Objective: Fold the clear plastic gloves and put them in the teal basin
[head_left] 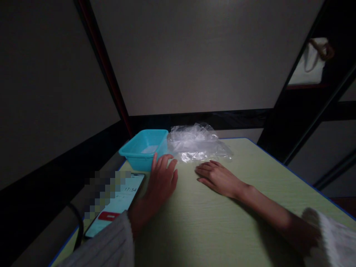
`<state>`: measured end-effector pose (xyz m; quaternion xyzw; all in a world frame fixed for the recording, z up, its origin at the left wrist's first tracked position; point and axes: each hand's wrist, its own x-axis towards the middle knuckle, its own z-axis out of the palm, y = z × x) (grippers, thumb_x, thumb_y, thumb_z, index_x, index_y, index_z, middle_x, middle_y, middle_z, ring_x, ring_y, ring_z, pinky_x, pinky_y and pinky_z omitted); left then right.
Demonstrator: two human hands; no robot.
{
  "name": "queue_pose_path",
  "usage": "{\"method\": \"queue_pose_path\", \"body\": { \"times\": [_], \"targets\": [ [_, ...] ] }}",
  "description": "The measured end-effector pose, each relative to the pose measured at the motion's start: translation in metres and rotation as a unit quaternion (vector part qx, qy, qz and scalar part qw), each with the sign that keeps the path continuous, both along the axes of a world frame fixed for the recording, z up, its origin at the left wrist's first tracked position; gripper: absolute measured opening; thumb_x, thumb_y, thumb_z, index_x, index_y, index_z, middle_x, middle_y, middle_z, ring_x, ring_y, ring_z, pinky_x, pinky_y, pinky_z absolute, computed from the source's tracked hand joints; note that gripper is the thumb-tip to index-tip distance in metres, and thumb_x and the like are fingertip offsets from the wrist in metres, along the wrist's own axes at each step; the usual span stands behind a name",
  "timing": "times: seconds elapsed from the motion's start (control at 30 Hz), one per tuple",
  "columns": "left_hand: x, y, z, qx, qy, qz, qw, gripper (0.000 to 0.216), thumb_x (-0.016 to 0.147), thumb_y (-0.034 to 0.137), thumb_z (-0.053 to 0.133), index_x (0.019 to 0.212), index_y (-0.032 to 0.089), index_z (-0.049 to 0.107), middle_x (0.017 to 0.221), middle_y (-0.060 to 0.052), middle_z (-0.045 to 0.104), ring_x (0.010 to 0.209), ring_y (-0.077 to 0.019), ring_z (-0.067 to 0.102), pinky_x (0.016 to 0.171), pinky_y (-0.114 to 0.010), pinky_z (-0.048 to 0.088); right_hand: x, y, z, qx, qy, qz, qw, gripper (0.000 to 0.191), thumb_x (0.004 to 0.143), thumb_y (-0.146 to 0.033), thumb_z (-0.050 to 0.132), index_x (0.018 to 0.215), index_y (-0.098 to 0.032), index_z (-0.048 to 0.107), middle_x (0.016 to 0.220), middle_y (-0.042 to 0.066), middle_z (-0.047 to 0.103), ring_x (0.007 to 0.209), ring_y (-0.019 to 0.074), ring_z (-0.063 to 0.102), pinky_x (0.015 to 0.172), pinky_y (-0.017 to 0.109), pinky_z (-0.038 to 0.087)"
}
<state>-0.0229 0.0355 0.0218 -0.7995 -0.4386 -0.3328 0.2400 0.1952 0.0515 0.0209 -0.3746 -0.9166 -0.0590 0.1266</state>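
Observation:
My left hand [163,176] is raised a little at the near right corner of a turquoise plastic basket [139,161], fingers apart and nothing in them. Whether it touches the basket I cannot tell. Inside the basket lies something pale and flat [149,149]. My right hand [215,177] rests palm down on the table, its fingers stretched out toward the left. Just beyond both hands a crumpled clear plastic bag [194,142] lies at the table's back edge, beside the basket. What it holds, if anything, I cannot make out.
A lit phone [119,202] lies left of my left forearm, with a dark cable [79,226] near it. The pale green table [194,230] has a blue edge. Behind stand large wardrobe panels [194,59]; a white bag [310,65] sits on a shelf at right.

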Motion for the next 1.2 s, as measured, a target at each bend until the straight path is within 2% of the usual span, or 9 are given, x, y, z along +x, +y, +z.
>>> {"method": "queue_pose_path", "body": {
  "times": [0.2,0.3,0.47,0.67,0.77,0.93,1.03,1.1,1.2],
  "targets": [
    [0.017,-0.013,-0.014,-0.078,0.025,-0.098,0.992,0.020,0.078,0.010,0.046,0.097,0.014,0.051,0.104,-0.013,0.056,0.105,-0.0256,0.052,0.099,-0.056,0.033,0.014,0.017,0.005,0.121,0.028,-0.149,0.981,0.030,0.089,-0.026,0.043,0.105,-0.011,0.062,0.132,0.018,0.046,0.122,0.0320,0.040,0.099,0.053,0.031],
    [0.021,-0.019,-0.015,-0.111,0.021,-0.110,0.987,0.020,0.078,0.010,0.048,0.096,0.016,0.052,0.104,-0.012,0.057,0.105,-0.0251,0.053,0.100,-0.056,0.034,0.023,0.029,-0.001,0.123,0.022,-0.185,0.975,0.032,0.089,-0.029,0.043,0.111,-0.014,0.060,0.139,0.015,0.039,0.129,0.0361,0.029,0.098,0.063,0.026],
    [0.024,-0.024,-0.017,-0.133,0.003,-0.130,0.983,0.020,0.077,0.009,0.047,0.095,0.016,0.054,0.102,-0.011,0.057,0.101,-0.0244,0.055,0.099,-0.056,0.034,0.029,0.034,-0.006,0.107,0.025,-0.184,0.977,0.037,0.089,-0.029,0.041,0.121,-0.014,0.054,0.133,0.014,0.047,0.129,0.0361,0.029,0.097,0.067,0.023],
    [0.024,-0.023,-0.022,-0.197,-0.087,-0.152,0.964,0.019,0.074,0.007,0.049,0.090,0.016,0.054,0.100,-0.011,0.058,0.098,-0.0241,0.055,0.096,-0.051,0.039,0.023,0.018,0.008,0.131,0.040,-0.136,0.981,0.033,0.089,-0.023,0.039,0.114,-0.010,0.056,0.120,0.016,0.058,0.120,0.0314,0.044,0.100,0.063,0.023],
    [0.025,-0.021,-0.029,-0.288,-0.241,-0.180,0.909,0.022,0.071,0.007,0.051,0.091,0.018,0.053,0.099,-0.009,0.059,0.098,-0.0216,0.055,0.090,-0.043,0.045,0.016,0.002,0.011,0.121,0.036,-0.082,0.989,0.030,0.089,-0.019,0.039,0.111,-0.010,0.057,0.112,0.015,0.062,0.106,0.0266,0.055,0.099,0.056,0.030],
    [0.028,-0.012,-0.039,-0.430,-0.451,-0.175,0.762,0.033,0.077,0.019,0.053,0.108,0.019,0.041,0.103,-0.010,0.061,0.087,-0.0168,0.064,0.077,-0.033,0.051,0.000,-0.029,0.007,0.065,0.017,0.014,0.998,0.029,0.088,-0.018,0.041,0.109,-0.008,0.059,0.108,0.016,0.063,0.096,0.0247,0.060,0.090,0.046,0.044],
    [0.028,-0.009,-0.038,-0.478,-0.538,-0.173,0.673,0.049,0.077,0.025,0.056,0.119,0.023,0.031,0.107,-0.008,0.062,0.085,-0.0157,0.065,0.080,-0.033,0.051,-0.008,-0.045,0.006,0.013,-0.006,0.045,0.999,0.033,0.090,-0.021,0.039,0.115,-0.009,0.056,0.112,0.015,0.062,0.096,0.0241,0.060,0.085,0.042,0.049],
    [0.026,-0.010,-0.036,-0.479,-0.557,-0.174,0.656,0.059,0.074,0.026,0.059,0.124,0.024,0.027,0.111,-0.008,0.061,0.086,-0.0159,0.065,0.081,-0.033,0.051,-0.011,-0.053,0.007,-0.024,-0.015,0.077,0.997,0.036,0.091,-0.021,0.037,0.121,-0.008,0.052,0.115,0.014,0.061,0.099,0.0240,0.059,0.086,0.040,0.049],
    [0.023,-0.011,-0.031,-0.459,-0.534,-0.162,0.692,0.052,0.069,0.027,0.062,0.117,0.018,0.043,0.113,-0.011,0.061,0.095,-0.0208,0.063,0.083,-0.035,0.050,-0.013,-0.059,0.011,-0.072,-0.003,0.149,0.986,0.038,0.092,-0.027,0.039,0.125,-0.010,0.048,0.121,0.012,0.057,0.104,0.0235,0.056,0.089,0.038,0.047]
  ]
}}
